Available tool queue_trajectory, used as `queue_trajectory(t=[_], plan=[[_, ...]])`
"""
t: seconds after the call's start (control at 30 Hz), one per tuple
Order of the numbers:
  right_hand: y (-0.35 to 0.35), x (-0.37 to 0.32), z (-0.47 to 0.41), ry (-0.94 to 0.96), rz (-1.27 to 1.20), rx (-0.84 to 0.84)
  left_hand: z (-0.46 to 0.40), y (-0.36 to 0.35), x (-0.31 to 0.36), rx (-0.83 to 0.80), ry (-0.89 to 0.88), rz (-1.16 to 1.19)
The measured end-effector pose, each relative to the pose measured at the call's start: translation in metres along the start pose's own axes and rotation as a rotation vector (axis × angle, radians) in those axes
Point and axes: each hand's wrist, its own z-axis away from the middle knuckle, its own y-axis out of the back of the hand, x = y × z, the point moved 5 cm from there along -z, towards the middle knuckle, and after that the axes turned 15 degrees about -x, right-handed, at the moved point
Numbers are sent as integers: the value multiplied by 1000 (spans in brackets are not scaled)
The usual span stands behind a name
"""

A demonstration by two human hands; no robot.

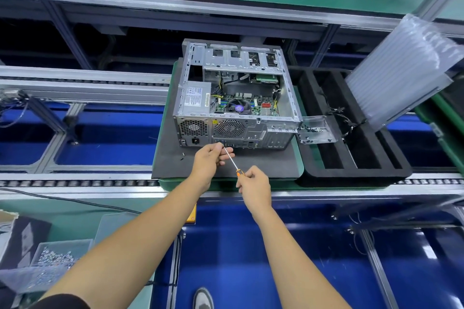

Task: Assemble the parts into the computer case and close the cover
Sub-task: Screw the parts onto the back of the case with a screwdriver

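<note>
Shoe: a grey shoe tip (203,298) shows at the bottom edge, over the blue floor.
Screw tray: a clear tray of small silver screws (54,259) sits at lower left on the near bench.
Right hand: the right hand (253,189) grips the orange handle of a screwdriver (233,162), fingers curled round it.
Left hand: the left hand (209,158) pinches the shaft near the tip between thumb and fingertips.
Screwdriver axis: the long axis runs diagonally, handle low and to the right, tip up and to the left, pointing at the rear panel of the case.
Computer case: the computer case (236,98) lies on its side on a dark foam mat (170,158) over a green pallet, its open side up and no cover on it.
Case direction: its rear panel with the two fan grilles and ports faces the person; its long axis runs away from the camera, drive bays at the far end.
Inside: the power supply (197,98) sits at left, the motherboard with its cooler fan (238,106) in the middle.
Bracket: a small metal bracket (317,130) holding loose screws lies just beside the case's right rear corner.
Foam tray: a black slotted foam tray (351,153) stands to the right, with thin cables in it.
Bubble sleeve: a clear air-cushion sleeve (401,68) leans over the tray's far right.
</note>
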Motion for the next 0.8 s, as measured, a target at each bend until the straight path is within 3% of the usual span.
queue_trajectory(t=[0.5, 0.8], plan=[[10, 0, 6, -34, 50, 39, -2, -8, 8, -128, 41, -130], [12, 3, 5, -10, 185, 159, -5, -22, -2, -44, 155, 102]])
